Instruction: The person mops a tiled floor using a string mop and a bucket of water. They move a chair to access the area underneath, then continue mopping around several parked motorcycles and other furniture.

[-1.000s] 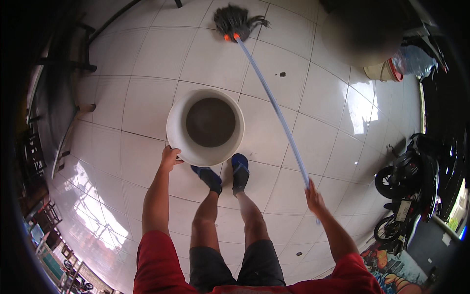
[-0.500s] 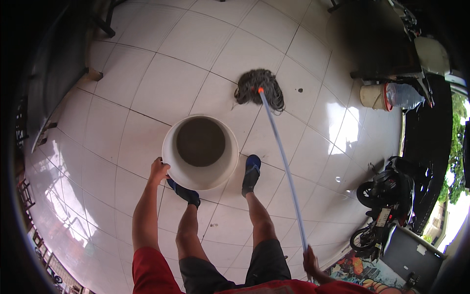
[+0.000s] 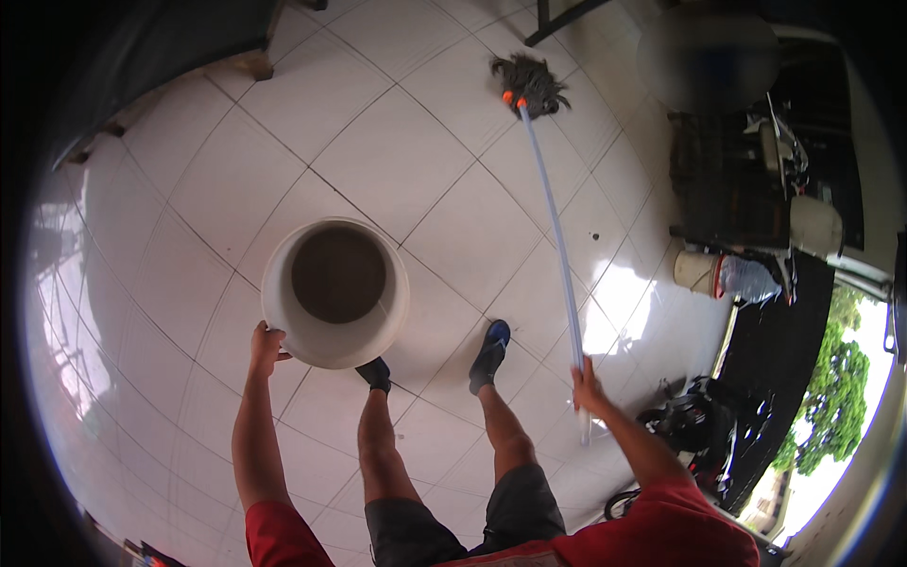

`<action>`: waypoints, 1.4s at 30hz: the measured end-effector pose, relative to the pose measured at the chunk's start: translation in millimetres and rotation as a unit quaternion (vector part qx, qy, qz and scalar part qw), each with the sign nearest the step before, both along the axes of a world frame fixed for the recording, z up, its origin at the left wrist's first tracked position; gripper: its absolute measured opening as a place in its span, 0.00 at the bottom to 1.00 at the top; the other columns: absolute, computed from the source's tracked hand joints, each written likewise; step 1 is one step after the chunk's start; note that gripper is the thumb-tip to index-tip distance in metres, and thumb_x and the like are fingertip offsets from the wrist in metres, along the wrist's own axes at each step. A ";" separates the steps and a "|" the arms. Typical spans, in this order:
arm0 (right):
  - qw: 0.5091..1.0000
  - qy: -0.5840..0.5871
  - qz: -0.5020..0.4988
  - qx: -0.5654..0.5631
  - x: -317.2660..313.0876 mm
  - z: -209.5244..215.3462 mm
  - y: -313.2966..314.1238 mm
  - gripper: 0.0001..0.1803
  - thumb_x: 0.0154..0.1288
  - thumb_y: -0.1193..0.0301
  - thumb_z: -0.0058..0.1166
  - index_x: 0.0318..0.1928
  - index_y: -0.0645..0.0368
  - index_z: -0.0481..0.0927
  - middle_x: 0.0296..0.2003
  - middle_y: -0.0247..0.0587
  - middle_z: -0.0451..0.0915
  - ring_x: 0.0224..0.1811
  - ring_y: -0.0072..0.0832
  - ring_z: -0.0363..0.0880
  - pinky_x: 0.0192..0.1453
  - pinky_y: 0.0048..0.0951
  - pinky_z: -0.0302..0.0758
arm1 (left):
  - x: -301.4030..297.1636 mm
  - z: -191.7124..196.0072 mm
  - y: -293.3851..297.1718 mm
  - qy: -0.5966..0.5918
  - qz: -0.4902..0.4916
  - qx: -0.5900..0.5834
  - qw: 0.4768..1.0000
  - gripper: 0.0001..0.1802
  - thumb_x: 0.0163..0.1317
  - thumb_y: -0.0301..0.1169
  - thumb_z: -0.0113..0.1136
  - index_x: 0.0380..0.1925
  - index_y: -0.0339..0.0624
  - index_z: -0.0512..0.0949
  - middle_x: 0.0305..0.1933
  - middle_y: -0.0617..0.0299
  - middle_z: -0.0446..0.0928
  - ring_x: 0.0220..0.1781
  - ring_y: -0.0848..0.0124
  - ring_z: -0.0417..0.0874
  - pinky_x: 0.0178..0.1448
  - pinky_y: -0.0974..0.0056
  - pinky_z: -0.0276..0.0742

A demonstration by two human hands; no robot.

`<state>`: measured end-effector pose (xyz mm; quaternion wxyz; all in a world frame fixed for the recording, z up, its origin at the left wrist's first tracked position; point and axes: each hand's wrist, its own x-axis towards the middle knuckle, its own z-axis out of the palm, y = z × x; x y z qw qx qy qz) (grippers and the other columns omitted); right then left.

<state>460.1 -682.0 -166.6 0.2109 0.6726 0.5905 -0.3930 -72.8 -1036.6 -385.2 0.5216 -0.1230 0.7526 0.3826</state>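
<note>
Grey string mop head (image 3: pixel 535 85) with orange fittings (image 3: pixel 521 101), on a pale blue, slender tubular pole (image 3: pixel 574 331). Location: far side of the white tiled floor (image 3: pixel 392 165), right of centre, short of a dark furniture leg (image 3: pixel 567 21).

Right hand (image 3: pixel 587 383): fingers closed round the pole near its near end.

Left hand (image 3: pixel 266 347): fingers and thumb hooked over the near left rim of a round, off-white bucket (image 3: pixel 345 348) holding murky dark-grey liquid (image 3: pixel 338 274). The bucket's mouth stood left of the legs, hiding much of the left foot (image 3: pixel 375 373); whether its base touched the floor could not be told.

Change noted: the mop head lay farther out than half a second earlier, and the right hand had come forward from beside the body. The view had swung round as well. Judged meaning: a fresh stretch of tile had come under the strands, with the bucket kept within reach.

Also present, right side: beige pail with red rim (image 3: pixel 694 272), clear plastic bottle (image 3: pixel 746 279), black motorcycle (image 3: pixel 704 430).

Markings: none legible on pole or bucket; print on the red shirt (image 3: pixel 661 534), cut off by the near edge, unreadable.
</note>
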 end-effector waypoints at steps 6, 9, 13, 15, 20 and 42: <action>0.964 -0.071 0.255 -0.024 163.3 211.6 -197.3 0.32 0.69 0.62 0.47 0.67 0.60 0.51 0.27 0.59 0.78 0.21 0.50 0.78 0.22 0.48 0.72 | -11.2 12.7 -98.2 -0.012 0.146 0.051 0.988 0.24 0.53 0.30 0.52 0.51 0.35 0.67 0.47 0.50 0.74 0.42 0.58 0.82 0.44 0.49 0.85; 0.955 -0.135 0.252 -0.082 179.0 260.9 -220.9 0.31 0.69 0.64 0.48 0.65 0.65 0.54 0.33 0.59 0.78 0.27 0.49 0.79 0.28 0.44 0.75 | -9.2 0.1 -161.8 0.011 0.215 0.038 0.976 0.25 0.54 0.33 0.52 0.52 0.33 0.67 0.46 0.49 0.74 0.42 0.58 0.82 0.44 0.49 0.84; 0.938 -0.014 0.346 -0.018 145.1 191.4 -212.1 0.29 0.68 0.68 0.49 0.63 0.71 0.59 0.41 0.59 0.78 0.35 0.47 0.81 0.34 0.38 0.78 | -8.1 -3.6 -212.8 0.006 0.231 0.045 0.972 0.25 0.54 0.33 0.51 0.49 0.26 0.69 0.45 0.45 0.76 0.43 0.55 0.82 0.49 0.49 0.82; 0.979 -0.095 0.176 -0.051 43.9 138.3 -183.1 0.29 0.70 0.61 0.46 0.66 0.61 0.58 0.46 0.67 0.75 0.47 0.62 0.75 0.44 0.49 0.75 | -9.5 -0.5 -215.6 0.006 0.227 0.049 0.973 0.25 0.55 0.33 0.51 0.50 0.26 0.68 0.45 0.44 0.76 0.43 0.54 0.83 0.49 0.50 0.83; 0.981 0.042 0.189 -0.026 -163.5 -72.2 -74.9 0.30 0.72 0.58 0.41 0.68 0.51 0.48 0.38 0.65 0.79 0.40 0.62 0.78 0.40 0.53 0.76 | -8.0 10.4 -253.8 0.011 0.242 -0.019 0.970 0.32 0.60 0.40 0.53 0.61 0.35 0.59 0.56 0.44 0.70 0.56 0.50 0.76 0.57 0.43 0.75; 0.959 0.030 0.277 -0.042 68.1 137.4 -226.1 0.23 0.68 0.54 0.47 0.58 0.48 0.64 0.33 0.60 0.80 0.38 0.58 0.79 0.40 0.53 0.75 | 511.0 297.1 -386.5 -0.226 -0.182 -0.196 0.937 0.17 0.63 0.36 0.53 0.48 0.39 0.74 0.44 0.52 0.78 0.40 0.62 0.82 0.42 0.58 0.77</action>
